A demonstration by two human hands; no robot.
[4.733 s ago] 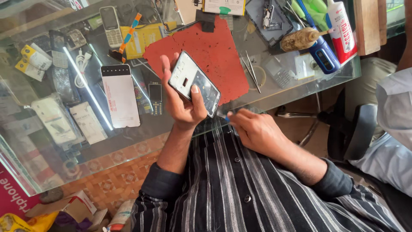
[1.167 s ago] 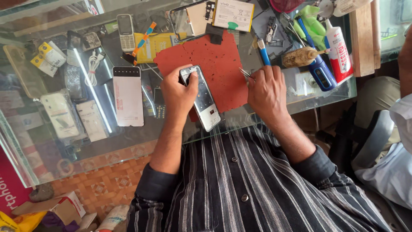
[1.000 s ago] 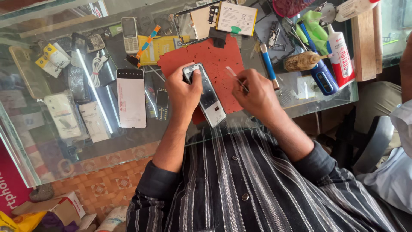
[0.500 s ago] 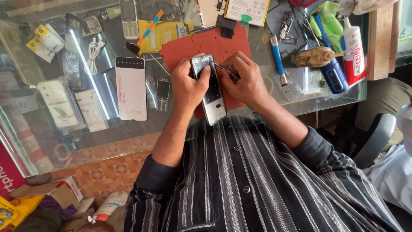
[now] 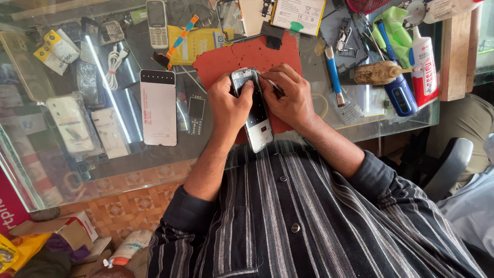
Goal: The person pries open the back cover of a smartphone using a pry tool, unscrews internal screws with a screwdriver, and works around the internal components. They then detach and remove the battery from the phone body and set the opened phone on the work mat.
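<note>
head view: left hand (image 5: 229, 103) fingers wrapped round slim silver opened smartphone (image 5: 252, 110)
right hand (image 5: 290, 95): fingertips pinching thin metal tool (image 5: 271, 85) against it
underneath: red rubber mat (image 5: 226, 56)

One opened phone (image 5: 253, 110), one red mat (image 5: 242, 54), two screwdrivers (image 5: 333, 76).

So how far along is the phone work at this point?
Done: the opened phone shows its bare inner frame and sits over the red mat. In hand: the left hand grips it while the right hand works a thin metal tool at its upper edge. Left: it is not closed up; a separate frame lies on the glass counter.
</note>
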